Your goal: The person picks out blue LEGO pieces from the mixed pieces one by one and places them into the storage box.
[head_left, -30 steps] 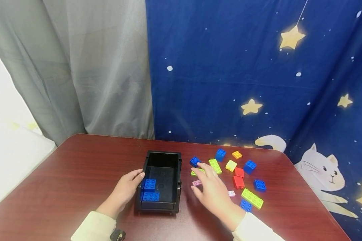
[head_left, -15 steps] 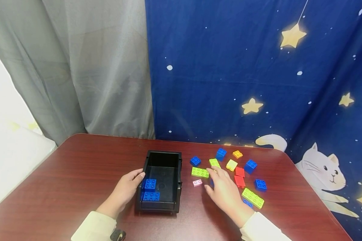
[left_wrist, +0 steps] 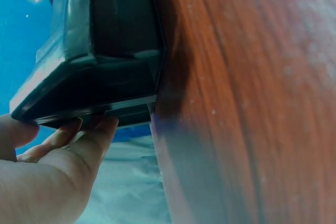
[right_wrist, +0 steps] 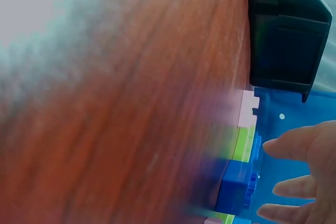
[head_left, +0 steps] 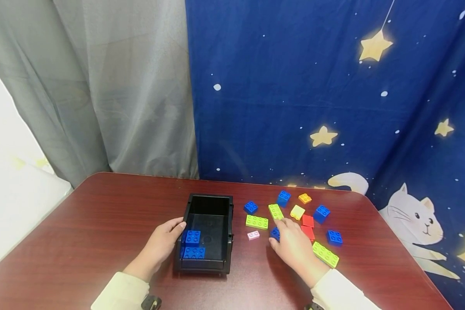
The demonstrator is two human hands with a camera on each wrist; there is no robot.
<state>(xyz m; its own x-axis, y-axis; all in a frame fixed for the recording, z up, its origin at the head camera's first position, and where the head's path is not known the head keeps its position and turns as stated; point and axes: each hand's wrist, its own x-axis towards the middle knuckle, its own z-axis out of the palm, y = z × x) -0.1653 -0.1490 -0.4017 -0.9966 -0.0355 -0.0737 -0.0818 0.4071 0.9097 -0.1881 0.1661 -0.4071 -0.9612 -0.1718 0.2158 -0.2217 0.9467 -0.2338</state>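
My left hand (head_left: 160, 241) holds the left side of a black plastic bin (head_left: 201, 266), its thumb over the rim. In the left wrist view, the fingertips (left_wrist: 109, 124) press against the outside of the bin wall. Inside the bin lie a blue building brick (head_left: 193, 237) and a longer blue brick (head_left: 194, 252). Over the loose bricks hovers my right hand (head_left: 296, 247), close to a small blue brick (head_left: 275, 233) that it partly covers. The right wrist view has this blue brick (right_wrist: 233, 184) on the table, apart from the spread fingers.
Around the right hand lie lime green bricks (head_left: 257, 221), a pink brick (head_left: 253, 235), red bricks (head_left: 308, 221), a yellow brick (head_left: 297, 212), an orange brick (head_left: 305, 198) and several blue bricks (head_left: 335, 238). Curtains (head_left: 255, 107) hang behind the brown table (head_left: 120, 215).
My right hand has moved rightward and slightly nearer, uncovering the lime and pink bricks and stopping by the small blue one. The left hand and bin have stayed put.
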